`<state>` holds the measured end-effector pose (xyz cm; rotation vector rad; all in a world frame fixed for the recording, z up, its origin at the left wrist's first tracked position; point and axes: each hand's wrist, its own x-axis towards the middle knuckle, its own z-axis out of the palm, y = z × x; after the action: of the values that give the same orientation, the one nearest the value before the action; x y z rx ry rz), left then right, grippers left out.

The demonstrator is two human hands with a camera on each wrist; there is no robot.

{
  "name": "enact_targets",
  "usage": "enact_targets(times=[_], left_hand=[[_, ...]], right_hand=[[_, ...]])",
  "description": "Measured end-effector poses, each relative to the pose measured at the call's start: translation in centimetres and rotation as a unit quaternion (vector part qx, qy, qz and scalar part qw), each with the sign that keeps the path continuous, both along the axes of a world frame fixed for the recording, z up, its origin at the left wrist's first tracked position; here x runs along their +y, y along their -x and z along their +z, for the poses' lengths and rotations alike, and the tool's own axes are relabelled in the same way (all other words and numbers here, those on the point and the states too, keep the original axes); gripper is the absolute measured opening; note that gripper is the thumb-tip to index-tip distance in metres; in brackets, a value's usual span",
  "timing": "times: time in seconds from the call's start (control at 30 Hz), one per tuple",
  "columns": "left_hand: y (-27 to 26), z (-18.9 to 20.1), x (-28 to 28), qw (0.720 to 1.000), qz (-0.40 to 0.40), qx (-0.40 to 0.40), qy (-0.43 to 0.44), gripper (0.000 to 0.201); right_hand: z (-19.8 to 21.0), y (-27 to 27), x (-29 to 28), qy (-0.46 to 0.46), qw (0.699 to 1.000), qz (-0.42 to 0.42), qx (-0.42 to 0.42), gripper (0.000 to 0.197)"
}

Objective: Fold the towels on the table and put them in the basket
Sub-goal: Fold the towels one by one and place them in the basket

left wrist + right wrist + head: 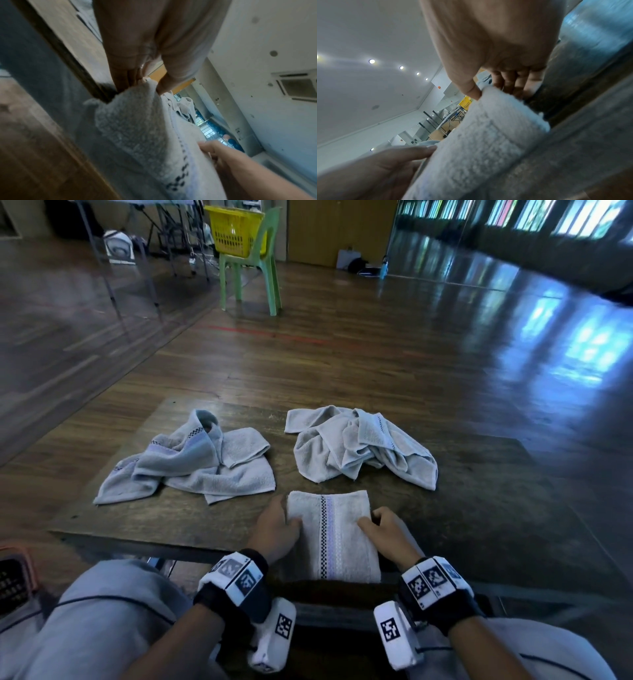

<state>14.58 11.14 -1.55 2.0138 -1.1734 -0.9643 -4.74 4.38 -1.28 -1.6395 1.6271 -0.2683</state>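
Towels first: three grey ones on the table [462, 508]. Two crumpled towels lie well past the fingertips, one beyond the left hand [191, 463], one beyond the right [363, 446]. Folded towel [334, 537] sits right between both hands at the near edge, its near end hanging a bit over the edge.

Left hand [275, 530] pinches the towel's left side, thumb on top, fingers [123, 79] tucked under, per the wrist cam. Right hand [385, 530] does the same on the right side, thumb over, fingers [510, 79] under. So both are clamped on it, not just resting.

Step looks like lift + carry, imo. Tips: keep thumbs pressing the layers together so the fold doesn't slide open, lift both sides evenly, keep it level. Terry is floppy, so the middle will prob sag.

Basket: tbh can't tell which. Yellow basket [236, 231] sits on a green chair [253, 275] far ahead of the hands; another one [15, 577] is low, just outside the left arm.
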Motion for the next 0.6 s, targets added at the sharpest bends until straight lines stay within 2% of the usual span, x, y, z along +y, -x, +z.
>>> enact_targets(times=[0.13, 0.27, 0.47, 0.6], left_hand=[[-0.5, 0.4, 0.8, 0.996, 0.031, 0.079, -0.019, 0.055], [-0.7, 1.7, 2.3, 0.991, 0.029, 0.132, -0.010, 0.054], [-1.1, 6.1, 5.6, 0.982, 0.034, 0.158, 0.093, 0.043], [-1.6, 10.3, 8.2, 0.972, 0.037, 0.153, 0.173, 0.039]], right_hand=[[0.5, -0.3, 1.1, -0.021, 0.998, -0.015, -0.054, 0.038], [1.7, -0.4, 2.9, -0.002, 0.996, -0.020, -0.091, 0.039], [6.7, -0.2, 6.4, 0.097, 0.984, 0.004, -0.150, 0.043], [11.1, -0.7, 8.8, 0.188, 0.967, 0.032, -0.171, 0.026]])
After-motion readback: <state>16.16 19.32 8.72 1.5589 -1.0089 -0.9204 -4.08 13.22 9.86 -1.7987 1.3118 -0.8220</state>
